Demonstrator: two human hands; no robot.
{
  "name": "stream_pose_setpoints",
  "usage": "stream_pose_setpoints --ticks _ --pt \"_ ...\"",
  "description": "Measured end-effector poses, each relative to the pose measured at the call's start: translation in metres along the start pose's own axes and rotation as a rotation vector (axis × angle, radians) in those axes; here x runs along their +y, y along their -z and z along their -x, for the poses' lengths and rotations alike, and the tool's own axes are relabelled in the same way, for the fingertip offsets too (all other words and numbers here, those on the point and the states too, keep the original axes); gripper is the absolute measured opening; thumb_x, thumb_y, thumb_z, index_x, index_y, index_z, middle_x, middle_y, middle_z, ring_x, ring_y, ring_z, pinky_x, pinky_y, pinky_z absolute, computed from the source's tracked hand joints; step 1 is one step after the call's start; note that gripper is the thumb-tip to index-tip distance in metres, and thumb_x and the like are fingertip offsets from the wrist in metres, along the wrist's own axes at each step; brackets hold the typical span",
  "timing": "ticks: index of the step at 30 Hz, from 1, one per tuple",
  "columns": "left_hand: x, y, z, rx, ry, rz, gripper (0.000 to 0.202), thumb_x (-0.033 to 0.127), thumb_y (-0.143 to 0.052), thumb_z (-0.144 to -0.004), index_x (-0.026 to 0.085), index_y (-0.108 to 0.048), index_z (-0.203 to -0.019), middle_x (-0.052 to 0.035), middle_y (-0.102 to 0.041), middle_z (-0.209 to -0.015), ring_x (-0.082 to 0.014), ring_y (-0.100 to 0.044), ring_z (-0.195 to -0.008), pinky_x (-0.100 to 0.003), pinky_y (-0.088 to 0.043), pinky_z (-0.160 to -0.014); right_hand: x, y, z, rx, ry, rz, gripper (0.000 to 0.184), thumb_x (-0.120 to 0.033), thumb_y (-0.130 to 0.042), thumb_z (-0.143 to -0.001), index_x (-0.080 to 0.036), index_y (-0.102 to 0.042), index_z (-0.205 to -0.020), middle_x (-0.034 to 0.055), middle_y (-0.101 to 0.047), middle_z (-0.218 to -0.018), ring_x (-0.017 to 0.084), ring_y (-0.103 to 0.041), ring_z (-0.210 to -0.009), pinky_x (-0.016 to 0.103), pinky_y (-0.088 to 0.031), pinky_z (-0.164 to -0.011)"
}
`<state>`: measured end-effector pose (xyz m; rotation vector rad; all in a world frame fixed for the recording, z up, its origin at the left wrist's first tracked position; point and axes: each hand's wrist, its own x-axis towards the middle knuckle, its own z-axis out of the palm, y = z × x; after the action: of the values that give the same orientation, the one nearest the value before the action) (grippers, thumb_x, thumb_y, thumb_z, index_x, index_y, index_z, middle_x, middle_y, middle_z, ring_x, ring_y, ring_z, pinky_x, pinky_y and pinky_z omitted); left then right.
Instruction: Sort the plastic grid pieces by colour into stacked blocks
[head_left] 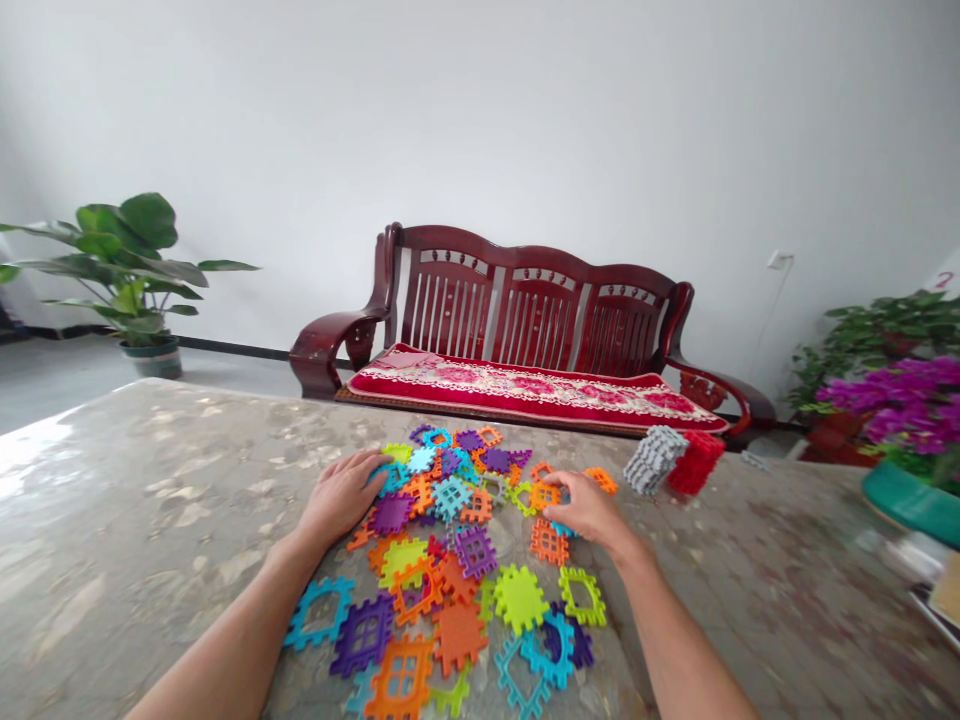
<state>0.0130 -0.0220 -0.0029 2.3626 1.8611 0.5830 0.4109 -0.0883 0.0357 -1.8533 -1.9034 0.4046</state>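
A heap of flat, toothed plastic tiles (pixel 457 560) in orange, purple, lime and blue lies spread on the marbled table (pixel 135 500). My left hand (pixel 341 495) rests on the heap's left side, fingers curled over a blue tile (pixel 390 475). My right hand (pixel 589 508) is on the heap's right side, its fingers pinched around an orange tile (pixel 544 494). To the right stand two built stacks of tiles, a grey stack (pixel 654 458) and a red stack (pixel 696 462), touching each other.
A red wooden bench (pixel 517 330) with a patterned red cushion stands behind the table. A leafy potted plant (pixel 127 270) stands on the floor at left. Purple flowers (pixel 900 390) and a green pot (pixel 907 500) sit at the right edge.
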Motion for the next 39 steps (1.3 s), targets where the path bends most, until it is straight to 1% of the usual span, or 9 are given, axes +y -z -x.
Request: stream_pose_setpoints --ticks 4,7,9,12,17,22,27,32,39 --pt "0.001 0.001 0.000 -0.007 0.008 0.002 0.045 0.043 -0.035 -0.092 0.029 -0.063 -0.124 -0.0031 -0.058 -0.141 -0.0233 -0.052 -0.129 -0.040 -0.034 -0.111 0.011 0.008 -0.005 0.227 -0.042 -0.166 0.044 -0.039 -0.066 -0.072 -0.021 -0.068 -0.112 0.0067 -0.072 -0.111 0.023 -0.067 -0.098 0.034 -0.052 -0.087" --pt "0.003 0.002 0.000 -0.019 0.017 -0.002 0.044 0.043 -0.035 -0.092 0.029 -0.063 -0.124 -0.0027 -0.057 -0.142 -0.0227 -0.051 -0.130 -0.040 -0.034 -0.111 0.027 0.020 -0.005 0.450 -0.197 -0.180 0.052 -0.048 -0.062 -0.076 -0.019 -0.065 -0.118 0.0089 -0.071 -0.113 0.024 -0.068 -0.096 0.035 -0.052 -0.084" --pt "0.003 0.003 0.000 -0.028 0.024 -0.009 0.045 0.043 -0.035 -0.092 0.030 -0.063 -0.124 -0.0025 -0.057 -0.142 -0.0225 -0.051 -0.130 -0.040 -0.034 -0.111 0.038 0.026 -0.002 0.523 -0.302 -0.122 0.055 -0.051 -0.061 -0.076 -0.019 -0.064 -0.120 0.0094 -0.071 -0.115 0.025 -0.067 -0.097 0.036 -0.052 -0.085" --pt "0.003 0.003 0.000 -0.025 0.017 -0.010 0.045 0.043 -0.034 -0.092 0.030 -0.063 -0.124 -0.0028 -0.057 -0.142 -0.0233 -0.052 -0.129 -0.041 -0.034 -0.110 0.047 0.029 0.004 0.526 -0.379 0.008 0.056 -0.053 -0.060 -0.076 -0.020 -0.064 -0.121 0.0092 -0.070 -0.117 0.028 -0.066 -0.102 0.037 -0.050 -0.087" --pt "0.000 0.000 -0.001 -0.016 0.010 -0.016 0.046 0.044 -0.034 -0.093 0.029 -0.063 -0.125 -0.0035 -0.058 -0.141 -0.0234 -0.052 -0.129 -0.040 -0.034 -0.110 0.040 0.029 0.013 0.477 -0.443 0.193 0.054 -0.052 -0.057 -0.078 -0.021 -0.064 -0.123 0.0086 -0.070 -0.118 0.029 -0.064 -0.106 0.037 -0.048 -0.088" --pt "-0.001 -0.001 -0.001 -0.010 0.004 -0.018 0.045 0.044 -0.035 -0.092 0.029 -0.063 -0.124 -0.0032 -0.058 -0.140 -0.0230 -0.053 -0.128 -0.040 -0.034 -0.110 0.037 0.026 0.014 0.411 -0.479 0.259 0.057 -0.053 -0.055 -0.080 -0.022 -0.060 -0.127 0.0086 -0.067 -0.122 0.029 -0.062 -0.109 0.037 -0.047 -0.089" --pt "0.000 0.001 -0.001 -0.010 -0.001 -0.010 0.046 0.044 -0.034 -0.092 0.028 -0.063 -0.124 -0.0045 -0.058 -0.140 -0.0240 -0.053 -0.128 -0.041 -0.035 -0.110 0.034 0.022 0.014 0.350 -0.501 0.298 0.072 -0.057 -0.058 -0.076 -0.020 -0.052 -0.137 0.0113 -0.065 -0.125 0.032 -0.061 -0.112 0.040 -0.048 -0.090" --pt "0.000 0.001 0.000 -0.008 -0.001 -0.006 0.046 0.045 -0.034 -0.092 0.029 -0.063 -0.124 -0.0034 -0.058 -0.141 -0.0234 -0.053 -0.128 -0.039 -0.034 -0.110 0.036 0.017 0.014 0.333 -0.481 0.349 0.078 -0.055 -0.056 -0.077 -0.016 -0.044 -0.143 0.0160 -0.067 -0.118 0.035 -0.062 -0.108 0.042 -0.049 -0.085" --pt "0.002 0.003 0.001 0.000 0.006 0.018 0.044 0.043 -0.036 -0.092 0.030 -0.064 -0.123 -0.0024 -0.059 -0.140 -0.0225 -0.052 -0.128 -0.039 -0.034 -0.110 0.051 0.011 0.009 0.367 -0.424 0.408 0.071 -0.052 -0.055 -0.079 -0.015 -0.047 -0.139 0.0165 -0.070 -0.110 0.034 -0.066 -0.100 0.040 -0.050 -0.081"
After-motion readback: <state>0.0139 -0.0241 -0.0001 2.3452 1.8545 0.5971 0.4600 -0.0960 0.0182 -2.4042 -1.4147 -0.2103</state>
